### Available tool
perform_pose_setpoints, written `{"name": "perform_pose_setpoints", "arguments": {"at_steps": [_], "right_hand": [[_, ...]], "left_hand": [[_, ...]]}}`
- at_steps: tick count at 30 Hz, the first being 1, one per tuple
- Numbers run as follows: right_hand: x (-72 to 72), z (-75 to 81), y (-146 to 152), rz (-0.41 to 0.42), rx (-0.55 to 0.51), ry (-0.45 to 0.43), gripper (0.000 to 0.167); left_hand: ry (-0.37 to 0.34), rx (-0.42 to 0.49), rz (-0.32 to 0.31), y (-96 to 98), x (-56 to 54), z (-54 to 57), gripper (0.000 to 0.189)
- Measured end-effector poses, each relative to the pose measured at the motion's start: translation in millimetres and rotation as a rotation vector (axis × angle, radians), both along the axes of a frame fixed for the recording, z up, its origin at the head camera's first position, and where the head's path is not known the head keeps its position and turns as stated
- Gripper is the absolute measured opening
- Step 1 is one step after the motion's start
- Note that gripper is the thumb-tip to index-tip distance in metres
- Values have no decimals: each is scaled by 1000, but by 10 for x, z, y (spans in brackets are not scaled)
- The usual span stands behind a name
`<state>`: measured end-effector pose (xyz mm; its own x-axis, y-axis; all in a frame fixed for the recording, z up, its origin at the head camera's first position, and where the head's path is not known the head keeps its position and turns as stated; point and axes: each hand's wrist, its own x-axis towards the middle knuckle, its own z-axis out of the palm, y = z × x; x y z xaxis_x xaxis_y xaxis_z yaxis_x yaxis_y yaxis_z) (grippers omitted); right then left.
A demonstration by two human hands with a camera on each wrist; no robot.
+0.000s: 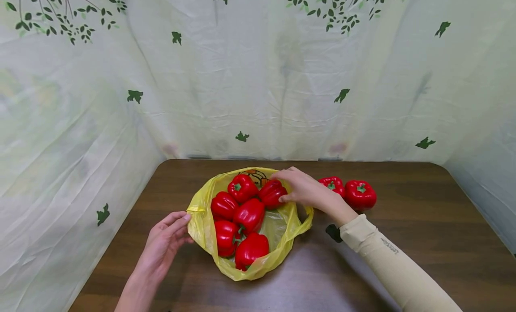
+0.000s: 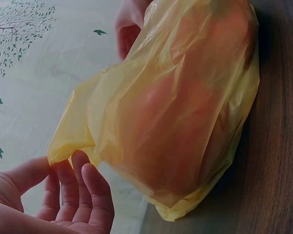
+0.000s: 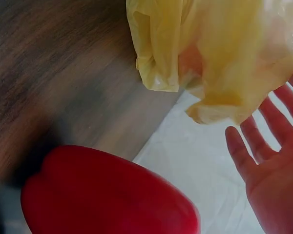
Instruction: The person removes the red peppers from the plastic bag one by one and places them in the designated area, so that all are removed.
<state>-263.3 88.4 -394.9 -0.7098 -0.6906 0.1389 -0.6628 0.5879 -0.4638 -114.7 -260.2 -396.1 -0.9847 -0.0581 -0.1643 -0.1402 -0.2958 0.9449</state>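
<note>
The left hand [image 1: 167, 236] is pinching the yellow plastic bag [image 1: 201, 229], sitting left of centre on the worktop [image 1: 419, 227]; the right hand [image 1: 306, 187] is covering part of a red bell pepper [image 1: 270, 194] inside, grip unclear. Two loose bell peppers [image 1: 361, 195] are leaving room before the right edge.

The left hand [image 1: 167, 236] is held near the worktop's [image 1: 403, 231] left edge, thumb and index finger pinched; the right hand [image 1: 304, 187] is extended toward the far edge.
</note>
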Motion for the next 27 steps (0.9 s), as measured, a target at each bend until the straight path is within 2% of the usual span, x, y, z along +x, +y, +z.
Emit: {"name": "perform_pose_setpoints", "arguments": {"at_steps": [11,17,22,27], "right_hand": [[-51,-50,-55,-6,69,-16,61],[-91,-84,-88,-21,109,-61,68],[-102,-107,-117,-19,155,-37,73],[-95,-110,-119,-24,152,-8,74]], "left_hand": [[-20,8,16,1,-5,-10,10],[-12,8,12,5,0,-13,11],[-2,-1,18,17,19,-11,11],[0,-7,23,21,28,-13,12]]}}
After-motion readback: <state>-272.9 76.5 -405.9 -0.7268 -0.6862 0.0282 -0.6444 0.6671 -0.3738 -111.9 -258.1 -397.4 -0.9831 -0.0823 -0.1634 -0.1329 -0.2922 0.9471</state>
